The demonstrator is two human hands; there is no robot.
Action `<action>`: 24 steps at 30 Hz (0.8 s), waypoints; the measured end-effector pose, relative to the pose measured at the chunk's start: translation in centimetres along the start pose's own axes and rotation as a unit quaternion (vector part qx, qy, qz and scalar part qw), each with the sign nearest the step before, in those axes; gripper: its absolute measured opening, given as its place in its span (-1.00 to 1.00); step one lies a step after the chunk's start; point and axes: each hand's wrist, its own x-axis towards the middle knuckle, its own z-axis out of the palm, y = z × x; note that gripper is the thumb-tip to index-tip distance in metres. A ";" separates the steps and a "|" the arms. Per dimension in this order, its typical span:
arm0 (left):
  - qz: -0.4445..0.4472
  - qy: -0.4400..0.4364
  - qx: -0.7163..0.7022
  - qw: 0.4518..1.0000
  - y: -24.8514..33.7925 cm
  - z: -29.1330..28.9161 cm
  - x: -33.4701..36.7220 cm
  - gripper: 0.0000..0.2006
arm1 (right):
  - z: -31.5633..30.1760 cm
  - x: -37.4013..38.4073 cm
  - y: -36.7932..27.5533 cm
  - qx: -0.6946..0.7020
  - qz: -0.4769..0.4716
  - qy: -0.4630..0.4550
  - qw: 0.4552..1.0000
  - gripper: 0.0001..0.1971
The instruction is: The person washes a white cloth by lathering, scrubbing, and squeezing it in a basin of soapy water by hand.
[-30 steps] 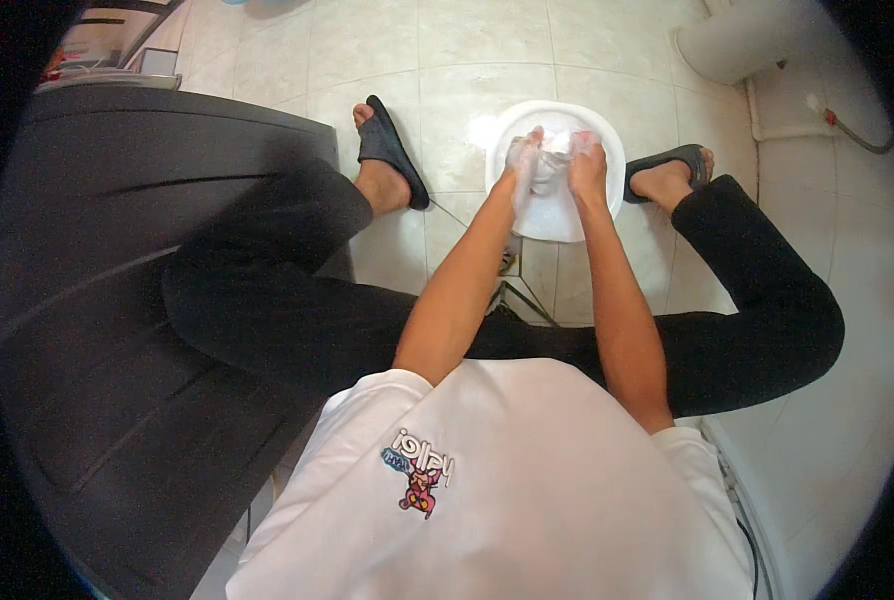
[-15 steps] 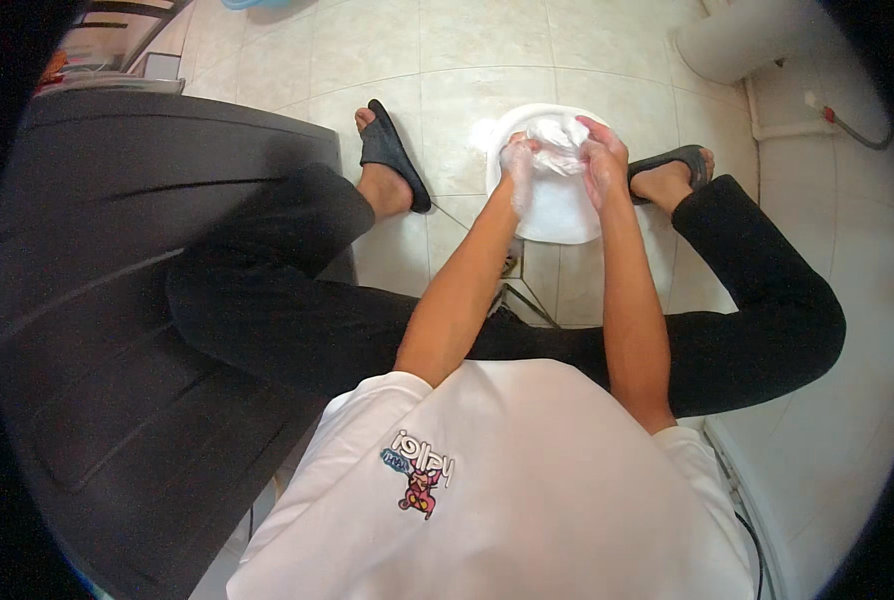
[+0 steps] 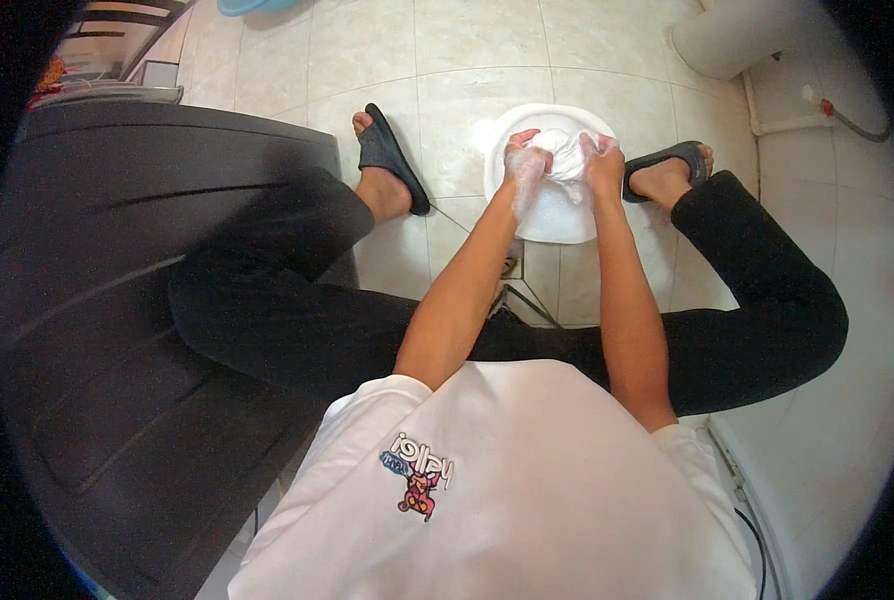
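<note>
Between my feet a white basin [image 3: 497,180] stands on the tiled floor, with suds inside it. Over the basin I hold a crumpled white cloth [image 3: 565,155] stretched between both hands. My left hand [image 3: 527,165], wet with foam, is closed on the cloth's left side. On its right side my right hand [image 3: 601,165] grips the fabric, with lather on the fingers. Part of the cloth hangs down toward the suds. What kind of garment or cloth it is cannot be made out.
A large dark grey cabinet-like block [image 3: 147,250] fills the left side. At the upper right a thick white pipe [image 3: 722,45] meets the wall, near a thin hose [image 3: 857,125]. A blue basin [image 3: 257,5] shows at the top edge. Black slippers [image 3: 392,165] are on my feet.
Both hands have shifted their hold on the cloth. The left fingers have turned over it, and the cloth has bunched lower and changed shape between the hands.
</note>
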 end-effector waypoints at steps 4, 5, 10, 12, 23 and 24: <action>-0.028 -0.107 -0.091 0.990 -0.4 -0.3 0.2 -0.64 | 0.0 -0.3 -1.1 0.085 -0.025 0.014 0.996 -0.49; -0.042 -0.195 -0.190 0.961 -0.4 -1.2 0.4 -0.65 | 0.1 -0.7 -1.9 0.088 -0.026 0.009 0.996 -0.49; -0.143 -0.181 -0.261 0.938 1.4 1.3 -1.3 -0.61 | -1.3 -1.4 -2.9 -0.043 -0.032 0.009 0.999 -0.50; -0.112 -0.200 -0.289 0.930 0.7 3.3 -1.3 -0.58 | -1.1 -0.9 -1.3 -0.026 -0.047 0.021 0.998 -0.54; -0.015 -0.006 -0.094 0.995 -4.6 -3.9 5.0 -0.61 | 0.8 -8.9 -9.7 -0.042 -0.182 -0.059 0.981 -0.58; 0.001 0.033 -0.001 0.999 -4.5 -4.9 5.9 -0.60 | 2.0 -6.6 -9.6 -0.066 -0.158 -0.007 0.985 -0.57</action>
